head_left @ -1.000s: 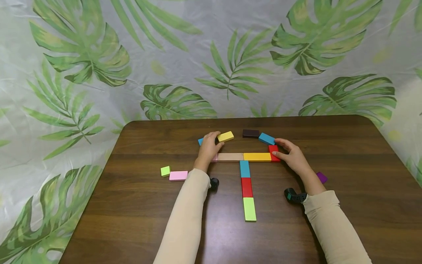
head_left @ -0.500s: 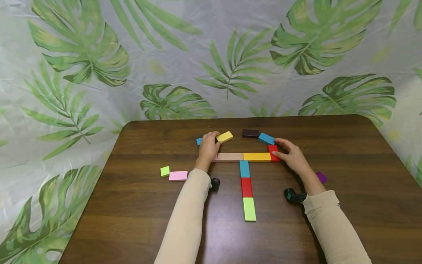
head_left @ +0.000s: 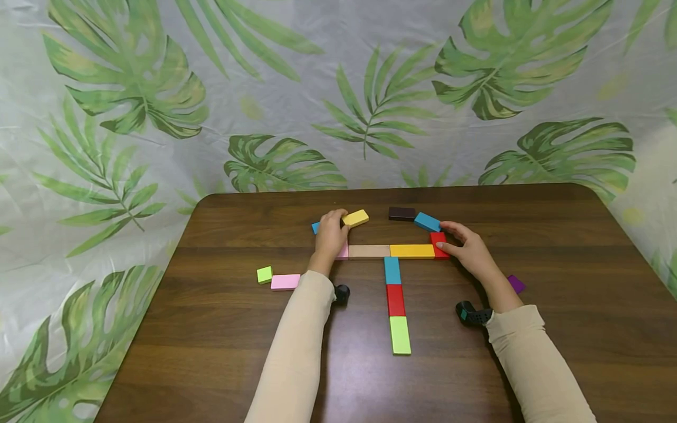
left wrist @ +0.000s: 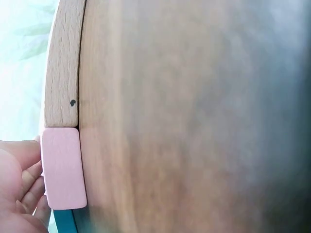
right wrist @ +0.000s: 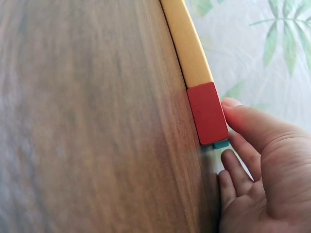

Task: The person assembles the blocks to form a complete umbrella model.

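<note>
My left hand (head_left: 330,235) curls over the left end of the row, with thumb and index finger at the near end of a yellow block (head_left: 355,218). Left of the fingers pokes out a corner of a blue block (head_left: 315,227), mostly hidden. Below the palm shows a pink block (left wrist: 64,168), the thumb behind it in the left wrist view. At the row's right end, my right hand (head_left: 473,252) lays its thumb on a red block (right wrist: 208,113). Its index finger touches the end of another blue block (head_left: 427,221), beside a dark block (head_left: 402,214).
Plain wood (head_left: 369,251) and orange-yellow (head_left: 412,251) blocks join the row. A stem of blue (head_left: 392,271), red (head_left: 395,300) and lime (head_left: 400,335) blocks runs toward me. Loose pink (head_left: 285,282), green (head_left: 264,275) and purple (head_left: 516,284) blocks lie on the brown table (head_left: 211,352).
My left hand has shifted slightly left, and the yellow block and the blue block's corner have moved left with it. More of the pink block shows. My right hand stays put.
</note>
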Tool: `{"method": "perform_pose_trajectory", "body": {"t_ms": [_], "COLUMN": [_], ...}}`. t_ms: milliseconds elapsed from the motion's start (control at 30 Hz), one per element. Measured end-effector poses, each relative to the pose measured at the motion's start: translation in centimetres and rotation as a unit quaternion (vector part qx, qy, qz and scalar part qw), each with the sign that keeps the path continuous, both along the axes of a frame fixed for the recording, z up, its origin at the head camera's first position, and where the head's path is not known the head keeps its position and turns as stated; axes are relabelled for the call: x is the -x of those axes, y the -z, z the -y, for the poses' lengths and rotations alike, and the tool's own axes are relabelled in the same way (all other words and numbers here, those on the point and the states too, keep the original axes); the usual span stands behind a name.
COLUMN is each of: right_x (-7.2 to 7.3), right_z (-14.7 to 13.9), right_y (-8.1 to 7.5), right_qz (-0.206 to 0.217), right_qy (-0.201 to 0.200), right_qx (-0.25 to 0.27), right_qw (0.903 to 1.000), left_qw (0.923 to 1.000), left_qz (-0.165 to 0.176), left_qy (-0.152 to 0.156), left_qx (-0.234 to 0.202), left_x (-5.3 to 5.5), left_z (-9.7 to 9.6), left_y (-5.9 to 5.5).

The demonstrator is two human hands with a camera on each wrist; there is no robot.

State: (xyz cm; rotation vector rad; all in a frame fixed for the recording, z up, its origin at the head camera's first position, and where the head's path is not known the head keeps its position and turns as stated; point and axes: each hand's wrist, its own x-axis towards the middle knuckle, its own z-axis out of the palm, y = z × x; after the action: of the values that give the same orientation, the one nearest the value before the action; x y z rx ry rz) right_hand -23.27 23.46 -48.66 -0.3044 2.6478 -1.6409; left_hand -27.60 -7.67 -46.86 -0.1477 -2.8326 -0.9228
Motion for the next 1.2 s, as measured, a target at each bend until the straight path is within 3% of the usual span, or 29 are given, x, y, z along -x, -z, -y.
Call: {"method": "perform_pose_trajectory", "body": {"t_ms": [633, 933, 1200], "right_x": [0.0, 0.0, 0.0], "right_z": [0.0, 0.0, 0.0], "right_y": [0.0, 0.0, -0.1], "right_qz": [-0.003, -0.003, -0.005], "right_qy": [0.001, 0.003, 0.001], "right_qx": [-0.006, -0.003, -0.004], "right_qw": [1.0, 1.0, 1.0], "left_qw": [0.9996, 0.9999, 0.9999], "left_qz": [0.021, 0.012, 0.006], "left_qy": [0.005, -0.001, 0.015], "left_qx": [-0.017, -0.01, -0.004], "left_x": [0.1, 0.2, 0.1], "left_z": [1.2, 1.3, 1.6], "left_y": [0.0, 0.1, 0.1]}}
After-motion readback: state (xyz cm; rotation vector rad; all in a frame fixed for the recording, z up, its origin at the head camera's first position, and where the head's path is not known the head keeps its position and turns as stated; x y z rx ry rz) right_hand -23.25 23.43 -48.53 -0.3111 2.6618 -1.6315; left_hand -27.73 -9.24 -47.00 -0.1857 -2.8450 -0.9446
